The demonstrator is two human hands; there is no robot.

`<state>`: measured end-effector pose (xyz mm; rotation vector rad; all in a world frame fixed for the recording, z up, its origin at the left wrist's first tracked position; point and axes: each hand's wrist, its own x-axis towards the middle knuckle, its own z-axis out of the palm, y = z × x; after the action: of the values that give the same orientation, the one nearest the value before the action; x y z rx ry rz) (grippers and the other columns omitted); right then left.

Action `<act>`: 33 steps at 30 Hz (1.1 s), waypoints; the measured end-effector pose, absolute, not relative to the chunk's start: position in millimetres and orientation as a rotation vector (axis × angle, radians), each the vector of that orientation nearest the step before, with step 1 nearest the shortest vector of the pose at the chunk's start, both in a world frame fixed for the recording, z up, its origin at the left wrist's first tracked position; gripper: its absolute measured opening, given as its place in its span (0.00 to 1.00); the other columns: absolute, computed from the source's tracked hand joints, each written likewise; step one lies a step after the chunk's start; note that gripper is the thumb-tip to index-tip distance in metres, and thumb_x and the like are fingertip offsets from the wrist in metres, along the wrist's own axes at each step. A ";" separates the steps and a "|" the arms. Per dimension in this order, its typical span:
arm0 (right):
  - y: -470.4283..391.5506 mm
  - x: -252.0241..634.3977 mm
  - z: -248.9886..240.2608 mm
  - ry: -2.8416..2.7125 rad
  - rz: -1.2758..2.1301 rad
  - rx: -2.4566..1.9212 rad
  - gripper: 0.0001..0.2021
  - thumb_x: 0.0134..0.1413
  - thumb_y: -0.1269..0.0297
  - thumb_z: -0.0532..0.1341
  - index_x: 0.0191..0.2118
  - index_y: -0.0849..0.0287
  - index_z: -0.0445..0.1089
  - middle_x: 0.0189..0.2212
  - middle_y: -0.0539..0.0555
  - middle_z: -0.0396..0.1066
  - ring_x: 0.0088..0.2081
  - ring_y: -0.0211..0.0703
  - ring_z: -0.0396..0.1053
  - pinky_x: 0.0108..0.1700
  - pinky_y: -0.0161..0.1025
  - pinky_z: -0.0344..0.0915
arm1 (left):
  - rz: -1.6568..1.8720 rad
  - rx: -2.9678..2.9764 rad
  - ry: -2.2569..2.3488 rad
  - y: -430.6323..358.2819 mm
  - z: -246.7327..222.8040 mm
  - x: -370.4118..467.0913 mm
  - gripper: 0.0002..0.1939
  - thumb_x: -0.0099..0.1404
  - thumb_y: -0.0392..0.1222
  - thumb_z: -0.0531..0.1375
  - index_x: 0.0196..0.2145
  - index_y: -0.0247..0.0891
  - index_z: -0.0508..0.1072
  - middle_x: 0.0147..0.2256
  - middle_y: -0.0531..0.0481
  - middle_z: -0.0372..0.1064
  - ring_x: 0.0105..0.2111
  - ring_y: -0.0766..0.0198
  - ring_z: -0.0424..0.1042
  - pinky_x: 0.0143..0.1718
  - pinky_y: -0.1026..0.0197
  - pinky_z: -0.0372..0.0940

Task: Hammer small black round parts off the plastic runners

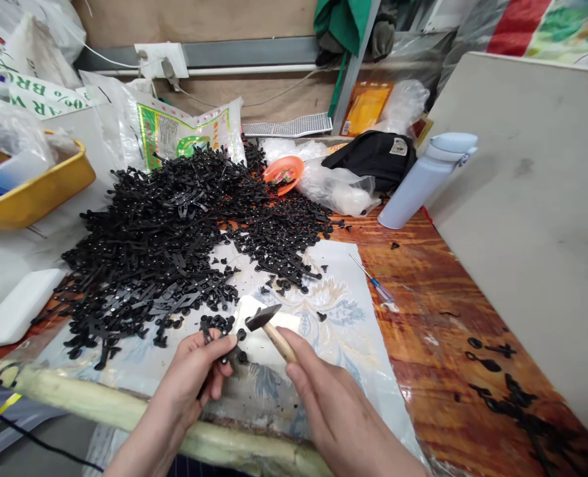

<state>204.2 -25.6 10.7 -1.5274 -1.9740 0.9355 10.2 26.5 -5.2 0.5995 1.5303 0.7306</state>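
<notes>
My left hand (201,368) is closed around several small black plastic parts (225,344), pinched between thumb and fingers. In my right hand (323,387) is a small hammer (274,334), gripped by its light wooden handle. The dark hammer head is close to the black parts, above a white block (254,308) that lies on the patterned sheet (358,318). I cannot tell whether the head touches a part. Just beyond my left hand spreads a large heap of similar black parts (149,225).
An orange dish (284,175) sits at the heap's back edge. A screwdriver (376,281) lies on the right, below a pale blue bottle (425,182). More black pieces (517,404) lie on the wooden tabletop (413,331). At left stand a yellow basin (40,192) and a white box (22,308).
</notes>
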 end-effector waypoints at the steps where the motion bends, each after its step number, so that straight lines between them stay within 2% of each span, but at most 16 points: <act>1: -24.8 205.1 13.9 -1.993 0.897 -1.468 0.21 0.65 0.65 0.43 0.62 0.56 0.52 0.40 0.57 0.75 0.35 0.44 0.74 0.33 0.35 0.68 | 0.737 0.594 1.525 26.0 -5.8 10.1 0.20 0.42 0.50 0.67 0.18 0.39 0.59 0.10 0.54 0.66 0.04 0.75 0.54 0.05 0.74 0.39; 3: -23.6 205.3 17.0 -2.023 0.829 -1.385 0.23 0.64 0.67 0.44 0.64 0.55 0.50 0.45 0.58 0.73 0.40 0.44 0.74 0.40 0.38 0.69 | 0.746 0.571 1.505 25.0 -7.4 9.4 0.20 0.42 0.50 0.67 0.18 0.40 0.59 0.10 0.55 0.66 0.05 0.75 0.53 0.05 0.74 0.38; 5: -22.4 204.0 14.8 -2.024 0.792 -1.360 0.23 0.64 0.67 0.44 0.64 0.55 0.50 0.49 0.59 0.71 0.43 0.44 0.73 0.42 0.39 0.70 | 0.759 0.545 1.473 23.9 -9.3 8.3 0.20 0.43 0.49 0.67 0.19 0.40 0.58 0.10 0.55 0.66 0.05 0.75 0.53 0.06 0.74 0.38; 7: -20.6 202.0 9.4 -2.050 0.785 -1.403 0.23 0.65 0.66 0.43 0.64 0.56 0.51 0.47 0.60 0.72 0.41 0.46 0.74 0.40 0.40 0.71 | 0.774 0.523 1.437 22.7 -11.1 7.1 0.19 0.44 0.48 0.67 0.20 0.40 0.58 0.11 0.56 0.66 0.05 0.75 0.54 0.07 0.74 0.39; 10: -16.4 201.1 4.8 -2.176 0.814 -1.481 0.22 0.64 0.66 0.45 0.63 0.55 0.54 0.39 0.59 0.76 0.36 0.48 0.76 0.36 0.42 0.72 | 0.787 0.510 1.417 20.6 -12.2 6.0 0.19 0.44 0.48 0.67 0.21 0.40 0.59 0.11 0.56 0.66 0.05 0.75 0.54 0.07 0.74 0.39; 13: -13.1 203.0 9.0 -2.184 0.803 -1.461 0.22 0.64 0.66 0.46 0.63 0.52 0.54 0.44 0.57 0.75 0.41 0.48 0.75 0.40 0.42 0.71 | 0.783 0.510 1.426 19.0 -11.9 5.6 0.19 0.44 0.48 0.67 0.21 0.40 0.59 0.11 0.56 0.66 0.05 0.75 0.53 0.07 0.73 0.38; 16: -13.3 202.2 11.6 -2.090 0.744 -1.404 0.23 0.64 0.66 0.45 0.64 0.54 0.52 0.49 0.58 0.72 0.44 0.46 0.73 0.42 0.40 0.70 | 0.795 0.502 1.414 19.0 -12.9 5.1 0.18 0.44 0.47 0.67 0.21 0.40 0.60 0.11 0.55 0.67 0.05 0.75 0.54 0.08 0.73 0.38; 19: -14.4 197.6 8.9 -2.137 0.757 -1.452 0.22 0.63 0.67 0.47 0.62 0.56 0.55 0.41 0.59 0.76 0.36 0.47 0.76 0.36 0.39 0.71 | 0.798 0.486 1.404 20.1 -14.5 4.5 0.17 0.44 0.47 0.67 0.21 0.39 0.61 0.11 0.55 0.66 0.05 0.75 0.53 0.08 0.73 0.38; 21: -14.5 195.6 9.2 -2.188 0.812 -1.507 0.22 0.63 0.67 0.48 0.61 0.55 0.57 0.37 0.57 0.77 0.34 0.47 0.76 0.35 0.39 0.70 | 0.796 0.482 1.401 20.9 -15.2 4.2 0.18 0.44 0.47 0.67 0.21 0.39 0.60 0.11 0.55 0.66 0.05 0.75 0.53 0.08 0.73 0.37; 24: -14.6 195.5 13.6 -2.125 0.858 -1.497 0.22 0.64 0.66 0.46 0.62 0.53 0.55 0.45 0.58 0.74 0.42 0.47 0.74 0.41 0.40 0.70 | 0.798 0.482 1.403 21.4 -15.5 3.8 0.18 0.43 0.47 0.67 0.20 0.39 0.60 0.10 0.55 0.66 0.05 0.75 0.54 0.08 0.73 0.37; 26: -15.0 195.6 14.5 -2.080 0.847 -1.467 0.23 0.65 0.66 0.44 0.63 0.54 0.53 0.49 0.59 0.72 0.43 0.47 0.73 0.42 0.40 0.69 | 0.792 0.488 1.405 21.2 -15.8 3.4 0.17 0.43 0.47 0.67 0.20 0.39 0.61 0.11 0.54 0.67 0.05 0.75 0.54 0.07 0.74 0.37; 30: -14.0 194.7 11.6 -2.185 0.853 -1.521 0.23 0.63 0.67 0.44 0.62 0.57 0.56 0.38 0.60 0.76 0.36 0.49 0.76 0.37 0.41 0.70 | 0.782 0.500 1.400 21.5 -16.8 2.7 0.17 0.45 0.48 0.66 0.19 0.39 0.61 0.11 0.54 0.67 0.05 0.75 0.53 0.06 0.74 0.38; 33: -13.3 196.2 12.9 -2.146 0.883 -1.542 0.22 0.64 0.65 0.44 0.63 0.53 0.55 0.42 0.57 0.75 0.39 0.47 0.75 0.38 0.40 0.70 | 0.777 0.502 1.397 22.4 -17.2 2.1 0.17 0.45 0.48 0.67 0.19 0.38 0.61 0.11 0.54 0.67 0.05 0.75 0.53 0.06 0.73 0.39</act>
<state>196.2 -13.3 12.9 -1.5420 -2.1465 0.8832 2.1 22.4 -17.2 0.5017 1.3973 0.7775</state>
